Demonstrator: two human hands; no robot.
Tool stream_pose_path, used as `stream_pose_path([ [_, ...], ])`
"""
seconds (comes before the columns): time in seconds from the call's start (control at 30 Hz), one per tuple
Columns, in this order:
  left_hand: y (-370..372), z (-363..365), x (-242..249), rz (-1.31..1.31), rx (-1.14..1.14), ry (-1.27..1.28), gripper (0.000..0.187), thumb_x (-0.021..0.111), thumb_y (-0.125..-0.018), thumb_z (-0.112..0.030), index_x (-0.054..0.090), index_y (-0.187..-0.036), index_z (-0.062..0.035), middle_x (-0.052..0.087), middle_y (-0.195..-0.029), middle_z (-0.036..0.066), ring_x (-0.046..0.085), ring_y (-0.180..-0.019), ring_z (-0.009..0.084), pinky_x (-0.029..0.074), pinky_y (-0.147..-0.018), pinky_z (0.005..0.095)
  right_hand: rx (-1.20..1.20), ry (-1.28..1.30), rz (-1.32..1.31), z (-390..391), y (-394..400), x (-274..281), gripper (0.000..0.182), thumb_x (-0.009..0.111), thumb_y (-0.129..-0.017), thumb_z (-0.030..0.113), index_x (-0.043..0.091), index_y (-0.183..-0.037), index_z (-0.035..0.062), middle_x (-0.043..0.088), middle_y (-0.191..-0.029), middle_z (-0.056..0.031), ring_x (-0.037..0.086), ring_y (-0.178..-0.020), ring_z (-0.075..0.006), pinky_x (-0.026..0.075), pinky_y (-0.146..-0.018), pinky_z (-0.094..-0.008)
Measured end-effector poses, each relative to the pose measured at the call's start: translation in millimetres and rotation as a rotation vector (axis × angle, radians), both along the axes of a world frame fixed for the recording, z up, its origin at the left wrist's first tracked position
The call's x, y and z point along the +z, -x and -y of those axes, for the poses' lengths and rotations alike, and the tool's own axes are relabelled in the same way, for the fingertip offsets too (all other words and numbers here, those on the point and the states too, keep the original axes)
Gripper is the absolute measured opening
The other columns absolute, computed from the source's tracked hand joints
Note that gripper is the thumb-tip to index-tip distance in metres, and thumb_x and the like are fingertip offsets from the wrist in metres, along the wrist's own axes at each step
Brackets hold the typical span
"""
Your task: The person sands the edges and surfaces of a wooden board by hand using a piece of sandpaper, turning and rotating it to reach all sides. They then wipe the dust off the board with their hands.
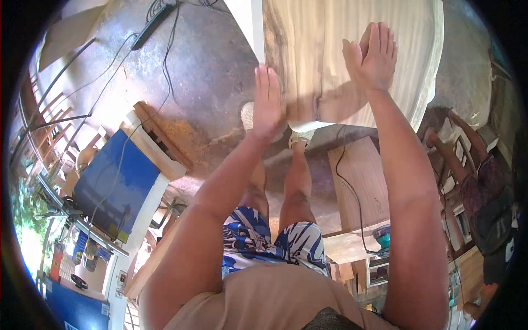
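Note:
A large wooden slab (313, 49) with streaked grain lies in front of me, its near edge above my feet. My left hand (268, 104) is at the slab's left near corner, fingers stretched out and nearly together, holding nothing. Over the right part of the slab is my right hand (377, 60), fingers extended and thumb apart, with nothing in it. Whether either palm touches the wood I cannot tell. A white pointed piece (250, 25) runs along the slab's left edge, its tip close to my left fingertips.
On the left stands a blue-topped machine (115, 184) beside wooden boards (162, 135). Cables (168, 60) trail over the floor. A wooden panel (360, 181) and a green power tool (381, 239) are at the right. Another person (484, 192) is at the far right.

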State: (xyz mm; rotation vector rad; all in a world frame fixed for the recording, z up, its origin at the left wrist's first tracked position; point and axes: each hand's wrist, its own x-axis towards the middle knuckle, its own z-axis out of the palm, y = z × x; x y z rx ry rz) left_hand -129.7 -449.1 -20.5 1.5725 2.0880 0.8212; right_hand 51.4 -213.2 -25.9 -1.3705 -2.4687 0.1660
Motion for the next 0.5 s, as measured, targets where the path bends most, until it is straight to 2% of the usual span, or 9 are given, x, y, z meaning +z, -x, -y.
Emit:
stream_pose_path([
  [0.13, 7.7, -18.4, 1.4, 0.031, 0.004, -0.008, 0.065, 0.048, -0.097, -0.009, 0.021, -0.15, 0.0162, 0.017, -0.155, 0.042, 0.015, -0.146, 0.0578, 0.018, -0.122, 0.0563, -0.022, 0.022, 0.02, 0.9, 0.7, 2.9, 0.072, 0.056, -0.093, 0.052, 0.043, -0.148, 0.0068, 0.04, -0.155, -0.0181, 0.033, -0.146, -0.0376, 0.024, -0.119, -0.0539],
  [0.2, 31.1, -71.1, 5.1, -0.14, -0.018, -0.022, 0.067, 0.056, -0.093, -0.007, 0.024, -0.146, 0.019, 0.022, -0.152, 0.041, 0.024, -0.144, 0.0548, 0.029, -0.12, 0.053, 0.003, 0.012, 0.014, -0.6, -1.3, 3.9, 0.073, 0.056, -0.093, 0.052, 0.042, -0.148, 0.0061, 0.04, -0.155, -0.0179, 0.033, -0.146, -0.0382, 0.024, -0.119, -0.0543],
  [0.27, 63.4, -140.0, -0.9, -0.123, 0.015, -0.045, 0.066, 0.054, -0.095, -0.008, 0.023, -0.148, 0.0168, 0.023, -0.153, 0.039, 0.021, -0.146, 0.0528, 0.027, -0.121, 0.052, -0.008, 0.024, 0.024, -1.4, 1.3, 7.3, 0.074, 0.056, -0.093, 0.052, 0.042, -0.149, 0.0059, 0.04, -0.156, -0.0186, 0.032, -0.146, -0.0388, 0.024, -0.119, -0.0543],
  [0.33, 106.5, -219.5, 5.6, 0.047, -0.003, 0.158, 0.066, 0.054, -0.097, -0.012, 0.024, -0.152, 0.0075, 0.023, -0.159, 0.031, 0.024, -0.148, 0.0443, 0.027, -0.121, 0.0439, -0.024, 0.033, 0.032, -1.1, 1.7, 9.5, 0.074, 0.056, -0.093, 0.051, 0.041, -0.149, 0.0057, 0.039, -0.156, -0.0192, 0.032, -0.146, -0.0395, 0.024, -0.12, -0.0543],
  [0.37, 129.6, -260.9, -26.2, -0.275, -0.093, 0.106, 0.064, 0.052, -0.096, -0.011, 0.026, -0.15, 0.0114, 0.023, -0.158, 0.033, 0.021, -0.148, 0.0474, 0.022, -0.123, 0.0467, -0.024, 0.044, 0.046, -2.3, 1.0, 9.5, 0.074, 0.056, -0.093, 0.05, 0.04, -0.15, 0.005, 0.038, -0.156, -0.0201, 0.032, -0.146, -0.0401, 0.023, -0.12, -0.0545],
  [0.4, 140.4, -284.5, -22.4, -0.595, -0.176, 0.061, 0.062, 0.049, -0.095, -0.009, 0.028, -0.148, 0.0154, 0.024, -0.157, 0.034, 0.019, -0.147, 0.0504, 0.017, -0.124, 0.0495, -0.019, 0.062, 0.062, -0.6, 1.2, 10.7, 0.074, 0.056, -0.093, 0.049, 0.04, -0.15, 0.0043, 0.038, -0.156, -0.021, 0.031, -0.146, -0.0408, 0.023, -0.12, -0.0547],
  [0.43, 138.9, -279.8, -22.0, -0.604, -0.172, 0.06, 0.062, 0.049, -0.095, -0.009, 0.028, -0.148, 0.0154, 0.024, -0.157, 0.034, 0.019, -0.147, 0.0504, 0.017, -0.124, 0.0495, -0.016, 0.06, 0.053, 2.0, 1.9, 12.6, 0.074, 0.056, -0.093, 0.049, 0.04, -0.15, 0.0043, 0.038, -0.156, -0.021, 0.031, -0.146, -0.0408, 0.023, -0.12, -0.0547],
  [0.5, 119.7, -256.3, -0.4, 0.111, 0.022, -0.002, 0.065, 0.053, -0.097, -0.01, 0.023, -0.151, 0.0096, 0.023, -0.158, 0.033, 0.021, -0.148, 0.0467, 0.022, -0.123, 0.0466, -0.025, 0.089, 0.048, 1.5, 4.4, 20.1, 0.075, 0.056, -0.093, 0.047, 0.039, -0.151, 0.0029, 0.036, -0.157, -0.0216, 0.03, -0.147, -0.0411, 0.022, -0.12, -0.0552],
])
